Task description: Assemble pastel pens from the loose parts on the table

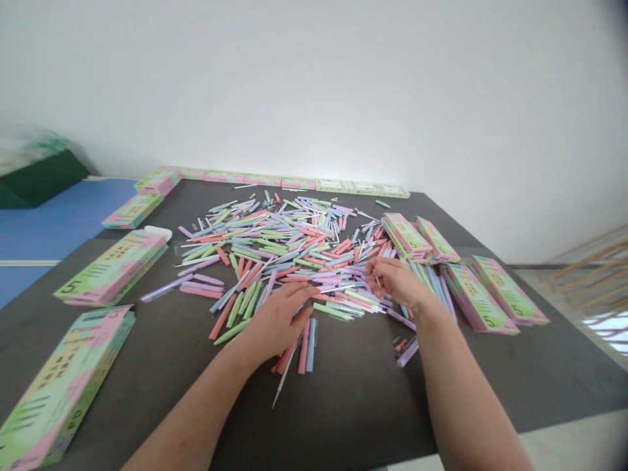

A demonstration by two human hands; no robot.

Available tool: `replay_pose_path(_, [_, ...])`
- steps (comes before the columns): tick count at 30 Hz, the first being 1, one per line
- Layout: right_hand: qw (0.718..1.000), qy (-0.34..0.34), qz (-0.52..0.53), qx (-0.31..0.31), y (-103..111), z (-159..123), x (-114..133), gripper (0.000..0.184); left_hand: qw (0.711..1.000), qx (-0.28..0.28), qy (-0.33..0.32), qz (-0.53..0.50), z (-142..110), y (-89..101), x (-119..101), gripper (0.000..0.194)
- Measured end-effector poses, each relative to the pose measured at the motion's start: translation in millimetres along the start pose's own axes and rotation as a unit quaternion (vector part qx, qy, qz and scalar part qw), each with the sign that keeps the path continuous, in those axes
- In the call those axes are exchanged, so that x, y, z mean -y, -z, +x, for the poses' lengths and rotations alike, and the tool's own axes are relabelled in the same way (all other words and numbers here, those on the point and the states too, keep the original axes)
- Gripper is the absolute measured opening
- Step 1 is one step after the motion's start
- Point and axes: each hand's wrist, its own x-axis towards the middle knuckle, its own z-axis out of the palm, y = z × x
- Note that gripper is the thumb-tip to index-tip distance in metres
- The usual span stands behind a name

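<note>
Here, the left hand [279, 319] overlies scattered pens [272, 234].

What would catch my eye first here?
A heap of slender pastel pen-like pieces fills the middle of the dark table, with the bare left hand and right hand at its near side. Next, pink and green cardboard boxes along the table's left, far and right sides.
</note>
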Motion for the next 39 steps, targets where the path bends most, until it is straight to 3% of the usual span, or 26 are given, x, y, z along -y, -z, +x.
replay_pose_path(3, [0.987,0.025,-0.157,-0.017,0,-3,3,0.012,0.998,0.056,-0.031,0.012,-1,-7.1,-4,0.039])
replay_pose_path(7, [0.888,0.053,-0.456,-0.029,1,-3,5,0.019,0.993,0.102,-0.046,0.033,0,-13.7,-4,0.031])
replay_pose_path(9, [0.857,0.044,-0.514,-0.013,1,-2,4,0.02,0.993,0.101,-0.046,0.037,1,-15.7,-3,0.027])
replay_pose_path(12, [0.843,0.031,-0.538,0.004,-1,1,0,0.021,0.994,0.094,-0.042,0.036,2,-16.3,-2,0.024])
replay_pose_path(20, [0.865,0.074,-0.494,0.042,-16,3,-5,0.018,0.996,0.085,-0.005,0.035,0,-14.3,-6,0.018])
replay_pose_path(27, [0.884,0.116,-0.451,0.029,-33,4,-6,0.019,0.995,0.088,-0.007,0.052,0,-16.8,-7,0.017])
replay_pose_path(39, [0.96,0.114,-0.256,0.023,-25,-4,3,0.02,0.993,0.096,0.054,0.044,1,-14.8,-12,0.013])
